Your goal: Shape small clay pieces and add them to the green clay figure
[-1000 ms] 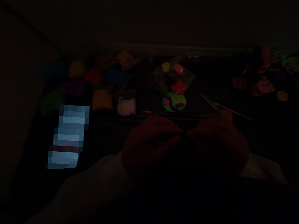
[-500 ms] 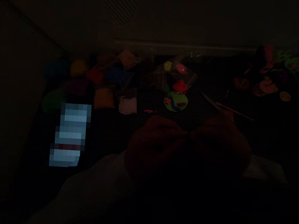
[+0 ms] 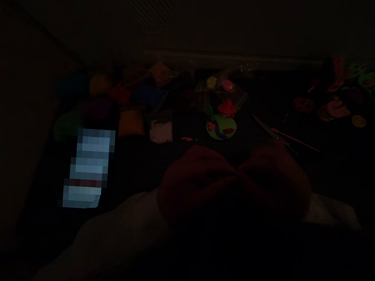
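In the gloom, the thing nearest the hands was a flat, round, bright-green disc of what looked like modelling clay (image 3: 228, 123), lying on the dark, finely ridged worktop (image 3: 135, 158) just beyond the fingertips. A dark-blue winding strip (image 3: 218, 132) crossed it, with a small pink figure (image 3: 211, 126) on one side and a reddish-brown oblong piece (image 3: 228, 130) on the other. At its far edge sat a pointed red cap (image 3: 227, 106) over a pale stem, and beside that a dark-green lump (image 3: 209, 111).

The left hand (image 3: 194, 181) and the right hand (image 3: 275, 184) were raised, fingers curled inward, their fingertips meeting just this side of the disc. It was too dark for me to tell whether either one pinched anything there.

Just beyond the right hand's knuckles lay a slim, pointed metal tool (image 3: 264, 125), crossed by a thin pink stick (image 3: 298, 141). Ahead of the left hand was a small pink sliver (image 3: 186, 139); farther out to its left, a clear bag of white material (image 3: 161, 131) and an orange packet (image 3: 131, 123). Well left of the left hand glowed a pale-blue rectangular screen (image 3: 90, 164), its contents blurred.
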`<act>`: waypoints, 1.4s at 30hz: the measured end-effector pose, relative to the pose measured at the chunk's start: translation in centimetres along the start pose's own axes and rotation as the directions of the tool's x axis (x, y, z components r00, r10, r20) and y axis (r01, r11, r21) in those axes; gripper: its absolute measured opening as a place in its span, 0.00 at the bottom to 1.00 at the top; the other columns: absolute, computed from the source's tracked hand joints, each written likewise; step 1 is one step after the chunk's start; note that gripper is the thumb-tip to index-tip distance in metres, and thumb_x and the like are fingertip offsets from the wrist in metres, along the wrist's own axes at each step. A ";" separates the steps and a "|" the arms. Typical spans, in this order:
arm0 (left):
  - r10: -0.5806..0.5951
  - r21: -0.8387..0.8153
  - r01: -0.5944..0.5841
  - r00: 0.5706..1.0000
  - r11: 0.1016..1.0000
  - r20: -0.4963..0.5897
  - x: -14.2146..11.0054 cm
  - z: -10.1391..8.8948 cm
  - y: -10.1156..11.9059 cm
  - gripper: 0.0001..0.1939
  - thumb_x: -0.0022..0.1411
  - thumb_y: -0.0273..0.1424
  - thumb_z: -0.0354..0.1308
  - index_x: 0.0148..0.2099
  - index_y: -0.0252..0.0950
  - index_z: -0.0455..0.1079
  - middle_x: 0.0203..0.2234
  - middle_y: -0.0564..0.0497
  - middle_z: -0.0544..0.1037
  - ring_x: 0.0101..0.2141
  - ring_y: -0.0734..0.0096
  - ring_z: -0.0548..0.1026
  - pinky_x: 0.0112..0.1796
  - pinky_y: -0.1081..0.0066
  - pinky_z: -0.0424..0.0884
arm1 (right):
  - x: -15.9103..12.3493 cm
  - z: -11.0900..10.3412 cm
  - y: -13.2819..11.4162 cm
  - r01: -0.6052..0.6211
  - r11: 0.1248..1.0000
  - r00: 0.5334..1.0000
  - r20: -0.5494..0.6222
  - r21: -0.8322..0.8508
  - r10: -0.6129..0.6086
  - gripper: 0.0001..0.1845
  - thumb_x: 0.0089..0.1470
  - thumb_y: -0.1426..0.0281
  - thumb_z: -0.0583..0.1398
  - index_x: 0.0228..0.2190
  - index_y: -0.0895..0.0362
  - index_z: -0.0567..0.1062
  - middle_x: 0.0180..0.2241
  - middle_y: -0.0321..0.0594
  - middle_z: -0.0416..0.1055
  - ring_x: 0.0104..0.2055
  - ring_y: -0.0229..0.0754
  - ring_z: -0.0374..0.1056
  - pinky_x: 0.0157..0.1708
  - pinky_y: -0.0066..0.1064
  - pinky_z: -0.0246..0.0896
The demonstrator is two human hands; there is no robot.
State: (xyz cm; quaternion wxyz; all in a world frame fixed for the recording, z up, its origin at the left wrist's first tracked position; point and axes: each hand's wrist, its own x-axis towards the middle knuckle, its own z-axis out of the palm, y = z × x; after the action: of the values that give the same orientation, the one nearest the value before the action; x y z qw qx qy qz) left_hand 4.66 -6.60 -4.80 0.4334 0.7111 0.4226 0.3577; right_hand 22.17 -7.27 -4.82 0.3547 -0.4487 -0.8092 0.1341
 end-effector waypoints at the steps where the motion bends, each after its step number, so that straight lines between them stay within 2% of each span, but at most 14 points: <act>1: -0.009 0.001 0.009 1.000 1.000 0.000 0.0 0.0 0.0 0.06 0.48 0.27 0.59 0.32 0.37 0.72 0.30 0.52 0.73 0.34 0.73 0.70 0.37 0.74 0.67 | 0.0 0.1 0.0 0.001 1.000 1.000 -0.006 0.012 -0.001 0.05 0.45 0.68 0.59 0.26 0.57 0.70 0.24 0.37 0.66 0.28 0.35 0.62 0.29 0.31 0.57; 7: -0.144 -0.096 0.144 0.990 0.985 0.010 0.0 0.1 0.1 0.04 0.49 0.28 0.58 0.31 0.38 0.72 0.30 0.54 0.73 0.33 0.76 0.71 0.34 0.77 0.67 | -0.1 0.0 0.1 -0.014 0.998 1.000 0.008 0.056 0.013 0.06 0.45 0.68 0.58 0.28 0.57 0.69 0.26 0.38 0.66 0.31 0.36 0.62 0.32 0.33 0.59; 11: -0.217 -0.171 0.223 0.975 0.960 0.054 0.4 -0.2 0.1 0.03 0.49 0.29 0.58 0.30 0.38 0.72 0.29 0.55 0.74 0.31 0.77 0.71 0.33 0.78 0.67 | 0.1 -0.1 0.1 0.036 0.999 0.999 -0.023 -0.013 -0.036 0.06 0.45 0.68 0.58 0.29 0.57 0.70 0.25 0.37 0.65 0.29 0.36 0.62 0.32 0.34 0.58; 17: -0.342 -0.223 0.370 0.927 0.902 0.155 0.6 -0.5 -0.2 0.05 0.49 0.32 0.58 0.30 0.37 0.72 0.29 0.54 0.74 0.30 0.76 0.71 0.34 0.76 0.68 | -0.1 -0.1 0.3 0.126 0.989 0.990 -0.048 -0.074 -0.130 0.12 0.40 0.71 0.62 0.32 0.54 0.70 0.27 0.35 0.66 0.29 0.36 0.62 0.31 0.35 0.56; 21: -0.367 -0.229 0.400 0.914 0.887 0.175 0.6 -0.5 -0.2 0.06 0.49 0.33 0.58 0.30 0.36 0.72 0.29 0.53 0.74 0.31 0.73 0.72 0.35 0.74 0.68 | -0.1 -0.2 0.4 0.130 0.987 0.991 0.002 -0.095 -0.130 0.09 0.43 0.71 0.60 0.31 0.53 0.70 0.27 0.35 0.67 0.30 0.36 0.62 0.31 0.35 0.56; 24: -0.396 -0.280 0.437 0.898 0.855 0.192 0.6 -0.5 -0.2 0.07 0.50 0.33 0.57 0.30 0.36 0.72 0.30 0.52 0.74 0.32 0.73 0.72 0.35 0.74 0.68 | 0.0 -0.3 0.3 0.112 0.992 0.993 -0.023 -0.061 -0.114 0.05 0.45 0.70 0.59 0.30 0.55 0.70 0.26 0.36 0.67 0.28 0.36 0.62 0.30 0.35 0.56; 27: -0.402 -0.317 0.444 0.895 0.838 0.194 0.6 -0.5 -0.3 0.07 0.50 0.33 0.57 0.31 0.36 0.72 0.30 0.54 0.75 0.31 0.74 0.72 0.34 0.75 0.67 | 0.2 -0.2 0.2 0.098 0.994 0.995 -0.028 -0.047 -0.100 0.05 0.45 0.69 0.59 0.29 0.55 0.70 0.25 0.36 0.67 0.28 0.35 0.62 0.30 0.35 0.56; 37: -0.397 -0.273 0.436 0.898 0.857 0.189 0.7 -0.5 -0.2 0.05 0.50 0.32 0.57 0.29 0.36 0.71 0.29 0.55 0.74 0.31 0.76 0.71 0.35 0.76 0.66 | 0.1 -0.2 0.2 0.118 0.992 0.993 -0.011 -0.045 -0.119 0.06 0.45 0.69 0.59 0.29 0.56 0.70 0.25 0.36 0.66 0.28 0.35 0.62 0.30 0.34 0.57; 42: -0.407 -0.299 0.456 0.888 0.838 0.213 0.6 -0.6 -0.2 0.06 0.50 0.33 0.57 0.30 0.35 0.71 0.28 0.54 0.74 0.31 0.75 0.71 0.34 0.76 0.66 | 0.0 -0.1 0.3 0.112 0.993 0.994 -0.012 -0.036 -0.113 0.06 0.45 0.70 0.59 0.29 0.56 0.70 0.25 0.37 0.67 0.28 0.35 0.63 0.30 0.34 0.57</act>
State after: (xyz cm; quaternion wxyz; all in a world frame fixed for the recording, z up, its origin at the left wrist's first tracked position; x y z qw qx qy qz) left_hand 4.34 -5.79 -4.70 0.6479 0.5347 0.4722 0.2671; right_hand 22.41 -7.10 -4.84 0.3592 -0.4095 -0.8331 0.0964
